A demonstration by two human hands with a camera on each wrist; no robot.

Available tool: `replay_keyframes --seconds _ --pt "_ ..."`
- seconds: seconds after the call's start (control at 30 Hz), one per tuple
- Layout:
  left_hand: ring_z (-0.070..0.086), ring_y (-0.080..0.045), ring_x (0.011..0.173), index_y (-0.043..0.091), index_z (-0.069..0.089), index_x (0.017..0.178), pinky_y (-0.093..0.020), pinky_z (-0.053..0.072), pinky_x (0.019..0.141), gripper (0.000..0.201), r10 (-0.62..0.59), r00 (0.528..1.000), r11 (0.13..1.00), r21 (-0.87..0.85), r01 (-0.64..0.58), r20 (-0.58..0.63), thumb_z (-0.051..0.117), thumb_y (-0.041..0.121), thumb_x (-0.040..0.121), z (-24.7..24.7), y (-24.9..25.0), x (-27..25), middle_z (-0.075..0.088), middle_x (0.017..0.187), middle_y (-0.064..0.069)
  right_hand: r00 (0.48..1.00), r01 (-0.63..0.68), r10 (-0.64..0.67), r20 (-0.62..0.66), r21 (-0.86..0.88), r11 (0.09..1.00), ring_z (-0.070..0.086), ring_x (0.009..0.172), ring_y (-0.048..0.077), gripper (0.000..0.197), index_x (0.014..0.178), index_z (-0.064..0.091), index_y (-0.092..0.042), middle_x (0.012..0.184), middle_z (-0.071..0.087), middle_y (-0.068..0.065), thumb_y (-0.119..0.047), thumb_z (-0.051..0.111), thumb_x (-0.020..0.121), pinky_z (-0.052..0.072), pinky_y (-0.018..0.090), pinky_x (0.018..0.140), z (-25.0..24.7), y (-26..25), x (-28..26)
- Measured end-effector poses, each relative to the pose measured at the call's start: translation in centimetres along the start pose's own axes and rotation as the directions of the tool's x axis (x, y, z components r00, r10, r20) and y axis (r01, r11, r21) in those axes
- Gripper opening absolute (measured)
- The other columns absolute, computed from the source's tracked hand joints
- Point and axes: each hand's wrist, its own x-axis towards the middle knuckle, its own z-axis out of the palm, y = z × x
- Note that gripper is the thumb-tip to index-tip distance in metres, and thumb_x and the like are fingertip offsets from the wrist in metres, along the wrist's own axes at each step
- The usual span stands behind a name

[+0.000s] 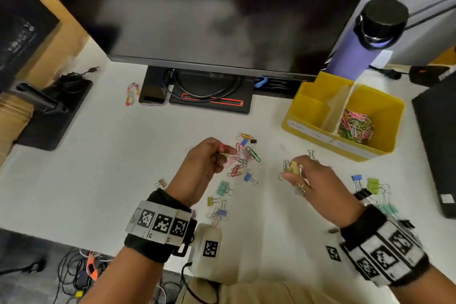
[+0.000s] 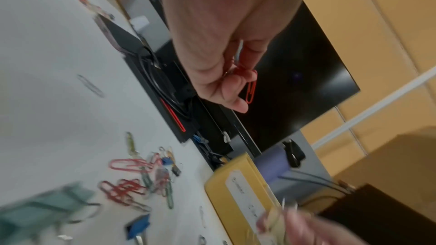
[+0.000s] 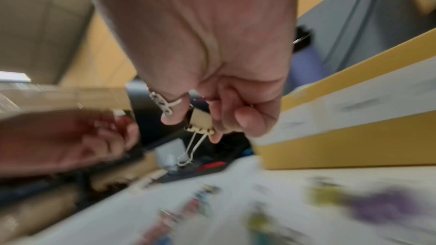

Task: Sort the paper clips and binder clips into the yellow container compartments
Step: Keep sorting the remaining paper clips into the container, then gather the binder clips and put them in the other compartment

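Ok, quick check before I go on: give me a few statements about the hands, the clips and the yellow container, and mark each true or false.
1. The left hand pinches a red paper clip. True.
2. The right hand holds nothing. False: it grips a pale yellow binder clip.
3. The yellow container's right compartment holds a heap of paper clips. True.
4. All clips are already sorted. False: loose paper clips and binder clips lie on the desk.
5. The container's left compartments are full. False: they look empty.

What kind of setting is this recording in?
Most likely an office desk: a monitor stands on the white table, with a yellow container for clips and a water bottle behind it.
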Motion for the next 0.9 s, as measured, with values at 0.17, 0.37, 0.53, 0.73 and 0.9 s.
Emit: replay_keyframes --seconds 0.17,0.37,0.53,0.73,0.9 --pt "0.044 -0.007 0.057 0.016 0.052 0.068 -0.014 0.038 0.052 0.032 0.028 0.957 0.928 0.348 -0.133 0.289 0.035 0.005 0.094 8.3 0.9 3.6 0.062 0.078 -0.001 0.930 -0.330 0.342 0.134 -0.105 0.938 0.057 0.089 0.021 0.057 0.126 0.040 -0.007 0.096 0.058 0.004 -0.045 0.052 0.086 0.040 0.020 0.067 -0.8 6.1 -5.0" --pt "0.052 -0.024 0.073 -0.007 0.061 0.076 -0.035 0.042 0.069 0.031 0.246 0.846 0.571 0.634 -0.521 0.473 0.050 0.016 0.094 21.8 0.5 8.0 0.059 0.076 -0.018 0.907 -0.288 0.321 -0.275 0.152 0.945 0.054 0.079 0.031 0.014 0.096 0.044 -0.009 0.084 0.054 0.011 -0.014 0.032 0.098 0.037 0.025 0.062 -6.4 6.7 -4.1" --pt "0.058 -0.035 0.103 -0.004 0.063 0.104 -0.037 0.044 0.087 0.030 0.109 0.895 0.252 0.859 -0.445 0.432 0.040 0.013 0.095 25.6 -0.9 9.7 0.062 0.115 -0.023 0.878 -0.271 0.283 -0.386 0.087 0.959 0.053 0.108 0.036 0.032 0.122 0.047 0.001 0.111 0.059 0.024 -0.010 0.048 0.093 0.036 0.029 0.082 -11.8 7.5 1.9" --pt "0.059 -0.019 0.104 0.007 0.056 0.122 -0.011 0.044 0.084 0.037 0.368 0.843 0.588 0.604 -0.538 0.393 0.039 -0.005 0.092 18.5 -0.4 5.7 0.063 0.119 -0.009 0.968 -0.177 0.179 -0.174 0.026 0.984 0.052 0.120 0.028 0.057 0.140 0.031 -0.013 0.130 0.056 0.013 -0.011 0.056 0.089 0.041 0.030 0.099 -12.1 8.4 2.3" --pt "0.058 -0.025 0.099 0.014 0.065 0.112 -0.030 0.048 0.091 0.031 0.416 0.884 0.266 0.900 -0.345 0.215 0.047 0.002 0.089 7.7 -4.4 3.3 0.062 0.118 -0.010 0.945 0.150 -0.096 -0.313 0.151 0.977 0.055 0.074 -0.004 0.020 0.100 0.065 -0.012 0.092 0.065 0.003 -0.001 0.054 0.087 0.043 0.002 0.064 -7.1 5.7 0.6"
